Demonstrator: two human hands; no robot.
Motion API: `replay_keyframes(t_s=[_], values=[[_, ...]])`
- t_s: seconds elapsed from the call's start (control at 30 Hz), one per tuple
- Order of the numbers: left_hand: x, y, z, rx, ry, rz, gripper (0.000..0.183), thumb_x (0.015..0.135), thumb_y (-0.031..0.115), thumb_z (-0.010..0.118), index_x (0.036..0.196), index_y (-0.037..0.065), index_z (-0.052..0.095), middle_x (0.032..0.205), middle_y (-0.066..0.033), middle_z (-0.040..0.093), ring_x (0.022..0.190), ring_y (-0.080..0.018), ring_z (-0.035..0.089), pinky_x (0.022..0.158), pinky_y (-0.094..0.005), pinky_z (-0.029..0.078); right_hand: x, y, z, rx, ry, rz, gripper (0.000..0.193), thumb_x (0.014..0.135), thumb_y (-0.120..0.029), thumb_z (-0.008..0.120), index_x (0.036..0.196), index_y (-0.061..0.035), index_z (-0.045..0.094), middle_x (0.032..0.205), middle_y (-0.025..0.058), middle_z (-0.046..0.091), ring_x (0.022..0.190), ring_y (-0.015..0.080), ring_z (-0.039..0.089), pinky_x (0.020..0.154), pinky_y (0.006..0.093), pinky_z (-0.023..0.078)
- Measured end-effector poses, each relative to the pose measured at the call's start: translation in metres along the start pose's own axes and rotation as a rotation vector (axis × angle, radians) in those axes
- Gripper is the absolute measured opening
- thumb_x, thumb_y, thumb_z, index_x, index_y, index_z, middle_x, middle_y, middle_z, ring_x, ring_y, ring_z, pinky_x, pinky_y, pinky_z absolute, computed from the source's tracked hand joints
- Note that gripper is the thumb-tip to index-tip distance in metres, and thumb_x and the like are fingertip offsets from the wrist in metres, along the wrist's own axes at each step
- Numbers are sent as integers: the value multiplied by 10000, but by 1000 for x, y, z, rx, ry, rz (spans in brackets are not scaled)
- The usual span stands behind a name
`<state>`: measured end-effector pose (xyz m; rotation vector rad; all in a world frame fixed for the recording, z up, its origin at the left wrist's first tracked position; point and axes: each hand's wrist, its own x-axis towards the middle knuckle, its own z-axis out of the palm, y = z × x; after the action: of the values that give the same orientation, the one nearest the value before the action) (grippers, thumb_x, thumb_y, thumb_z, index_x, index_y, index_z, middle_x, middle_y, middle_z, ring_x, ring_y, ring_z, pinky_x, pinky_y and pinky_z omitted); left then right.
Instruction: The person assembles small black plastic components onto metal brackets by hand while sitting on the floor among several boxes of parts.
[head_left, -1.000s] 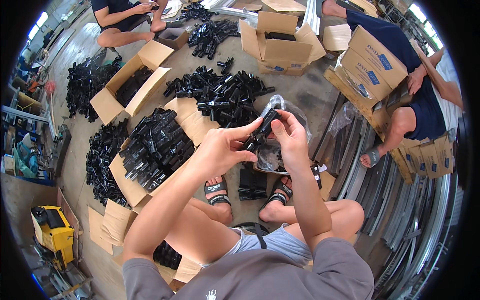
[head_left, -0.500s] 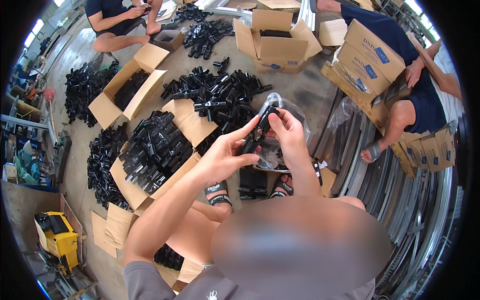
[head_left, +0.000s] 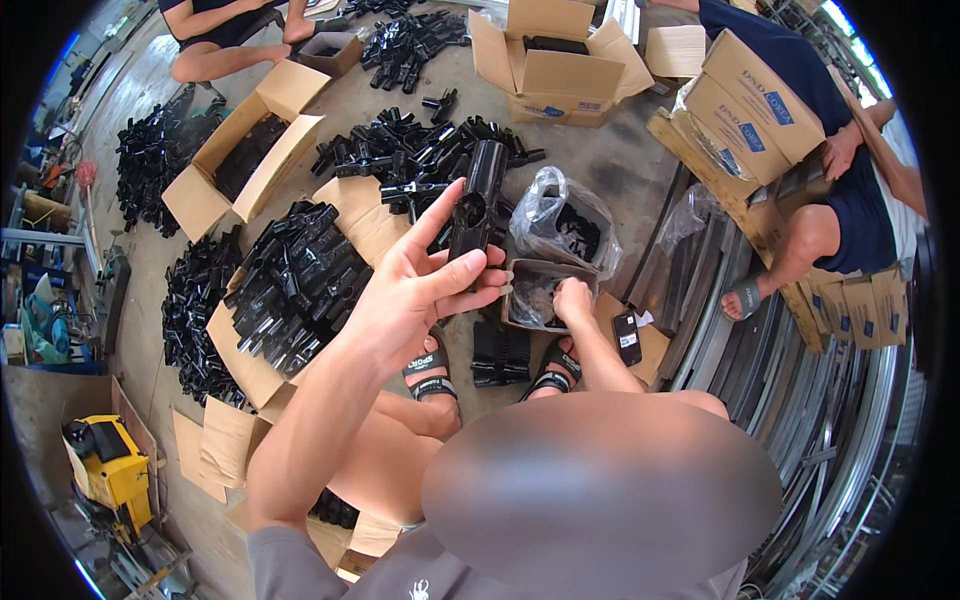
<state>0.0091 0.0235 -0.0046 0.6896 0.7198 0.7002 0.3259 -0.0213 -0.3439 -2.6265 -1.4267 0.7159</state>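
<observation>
My left hand [head_left: 405, 290] is raised and grips a black T-shaped pipe fitting [head_left: 484, 175], with one round opening facing me. My forefinger lies stretched along its side while the thumb and other fingers close round the lower part. Down between my feet, my right hand [head_left: 573, 300] reaches into a small open carton [head_left: 512, 305]. Its fingers are bunched and partly hidden, so what they hold cannot be made out. Just beyond that carton stands a clear plastic bag [head_left: 530, 222] with small black pieces inside. Near my feet lie stacked black pieces [head_left: 498, 356].
Heaps of black fittings [head_left: 400, 150] and a filled carton [head_left: 225, 330] lie ahead and left. A phone [head_left: 627, 338] rests on cardboard at my right, beside long metal bars [head_left: 700, 270]. Another person's hand [head_left: 840, 150] is by a carton [head_left: 755, 100]; someone else sits far left.
My right hand has left the fitting and moved down into the small carton. My left hand now holds the fitting alone, tilted more upright and closer to me.
</observation>
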Motion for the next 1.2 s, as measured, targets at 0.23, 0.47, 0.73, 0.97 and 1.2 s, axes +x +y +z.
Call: replay_keyframes(t_s=[0.23, 0.47, 0.73, 0.97, 1.2], values=[[4, 5, -4, -146, -8, 28, 782, 1039, 125, 636, 1670, 286, 204, 1236, -148, 680, 1116, -260, 713, 933, -360, 633, 19, 12, 50, -230, 81, -101, 296, 983, -119, 498, 1024, -25, 775, 1097, 232, 750, 1027, 395, 744, 862, 512, 610], [7, 8, -10, -138, -15, 10, 833, 1024, 130, 664, 1676, 301, 175, 1246, -150, 671, 1129, -263, 704, 934, -370, 634, -4, -5, 36, -52, 153, -99, 218, 946, -169, 602, 1073, -29, 711, 1104, 227, 736, 1034, 407, 715, 891, 513, 577], [10, 1, 0, 109, -32, 82, 892, 977, 151, 740, 1676, 281, 202, 1203, -126, 694, 1119, -249, 708, 956, -382, 614, -109, -140, -154, 1430, 176, -315, 149, 945, -24, 752, 1070, 43, 707, 975, 93, 752, 844, 141, 731, 765, 270, 609], [4, -13, 14, 195, -58, 129, 918, 960, 101, 753, 1676, 280, 208, 1180, -118, 701, 1108, -232, 707, 988, -400, 601, -147, -189, -231, 1431, 215, -587, 171, 910, 22, 774, 1079, 19, 746, 979, 58, 765, 876, 89, 701, 801, 233, 567], [-7, -16, 21, 214, -72, 147, 908, 964, 56, 731, 1676, 272, 212, 1187, -128, 694, 1101, -230, 705, 996, -404, 598, -155, -191, -224, 1435, 230, -579, 178, 898, 16, 788, 1074, 15, 760, 962, 45, 764, 854, 78, 691, 772, 225, 557]])
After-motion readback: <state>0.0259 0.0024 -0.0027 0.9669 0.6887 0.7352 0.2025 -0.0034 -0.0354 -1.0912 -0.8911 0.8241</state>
